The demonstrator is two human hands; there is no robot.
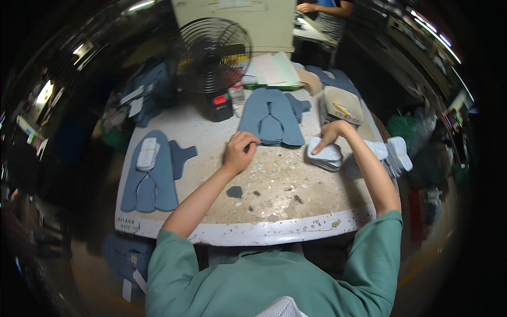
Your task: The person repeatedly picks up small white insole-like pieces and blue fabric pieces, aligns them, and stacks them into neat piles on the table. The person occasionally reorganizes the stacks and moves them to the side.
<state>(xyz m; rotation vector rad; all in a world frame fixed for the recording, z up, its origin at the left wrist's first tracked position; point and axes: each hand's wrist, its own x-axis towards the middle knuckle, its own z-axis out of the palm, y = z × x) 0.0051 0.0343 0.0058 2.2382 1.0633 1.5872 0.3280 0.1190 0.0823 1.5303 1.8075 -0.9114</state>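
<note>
The left hand (240, 150) is curling at the near-left edge of the blue-grey cut pieces (254, 119), which are lying stacked mid-table (274, 203); whether it is gripping them cannot be told. The right hand (336, 132) is resting its thumb on the white-topped pad stack (329, 154), right of centre; its grip is not showing clearly. A fan (211, 58) is standing behind.

A pale panel (277, 24) stands at top centre, tube lights (438, 39) glow upper right, a worn desk (269, 182) spans the middle, and dim floor (420, 290) shows lower right.
</note>
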